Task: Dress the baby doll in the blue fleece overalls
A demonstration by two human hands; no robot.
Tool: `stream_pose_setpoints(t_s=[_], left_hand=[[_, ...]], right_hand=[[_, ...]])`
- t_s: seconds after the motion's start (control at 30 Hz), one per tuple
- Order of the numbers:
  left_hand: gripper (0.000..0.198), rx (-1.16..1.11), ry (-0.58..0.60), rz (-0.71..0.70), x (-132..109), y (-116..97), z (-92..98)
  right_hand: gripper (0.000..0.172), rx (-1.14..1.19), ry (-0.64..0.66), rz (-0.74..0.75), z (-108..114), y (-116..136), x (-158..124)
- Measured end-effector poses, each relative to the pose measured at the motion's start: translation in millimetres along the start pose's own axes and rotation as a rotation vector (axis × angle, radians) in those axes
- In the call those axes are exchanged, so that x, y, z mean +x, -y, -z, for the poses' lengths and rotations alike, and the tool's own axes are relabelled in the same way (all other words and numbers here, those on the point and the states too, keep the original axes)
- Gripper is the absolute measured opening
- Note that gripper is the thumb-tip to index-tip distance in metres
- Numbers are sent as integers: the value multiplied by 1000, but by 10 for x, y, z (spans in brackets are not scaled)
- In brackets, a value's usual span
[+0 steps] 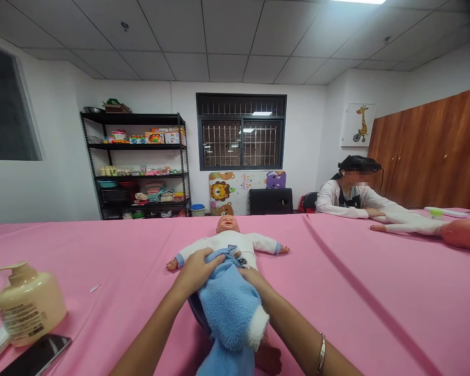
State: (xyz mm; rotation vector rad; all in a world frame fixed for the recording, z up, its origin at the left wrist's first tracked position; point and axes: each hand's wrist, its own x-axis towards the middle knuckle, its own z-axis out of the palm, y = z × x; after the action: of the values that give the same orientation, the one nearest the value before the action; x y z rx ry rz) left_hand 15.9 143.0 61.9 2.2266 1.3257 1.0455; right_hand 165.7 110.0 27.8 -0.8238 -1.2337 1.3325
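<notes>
A baby doll in a white top with blue cuffs lies on its back on the pink-covered table, its head away from me and its arms spread. Over its lower body hangs a fluffy light blue garment with a white cuff, perhaps small trousers. My left hand is closed on the garment's upper left edge, thumb on top. At the right edge, by the doll's waist, my right hand has its fingers partly hidden behind the cloth. One bare doll foot shows beneath the garment.
To the left stand a pump bottle and a black phone. Across the table at right, a person in a headset handles another doll. Black shelves with toys and cloths stand against the back wall.
</notes>
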Motion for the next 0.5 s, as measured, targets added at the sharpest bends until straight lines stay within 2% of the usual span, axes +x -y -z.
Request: stream_pose_setpoints(t_s=[0.07, 0.13, 0.23, 0.33, 0.43, 0.5], left_hand=[[40, -14, -36, -11, 79, 110, -81], [39, -81, -78, -9, 76, 215, -191], [35, -201, -140, 21, -19, 325, -349], [34, -236, -188, 70, -84, 407, -440], [38, -318, -254, 127, -47, 525, -490], [46, -465, -235, 169, 3, 612, -525]], right_hand=[[42, 173, 52, -113, 2, -55, 26], [46, 221, 70, -134, 31, -116, 21], [43, 59, 40, -64, 119, -190, -8], [42, -112, 75, -6, 197, -207, -43], [39, -190, 115, 57, 214, -175, -83], [36, -252, 139, 101, 206, -152, -110]])
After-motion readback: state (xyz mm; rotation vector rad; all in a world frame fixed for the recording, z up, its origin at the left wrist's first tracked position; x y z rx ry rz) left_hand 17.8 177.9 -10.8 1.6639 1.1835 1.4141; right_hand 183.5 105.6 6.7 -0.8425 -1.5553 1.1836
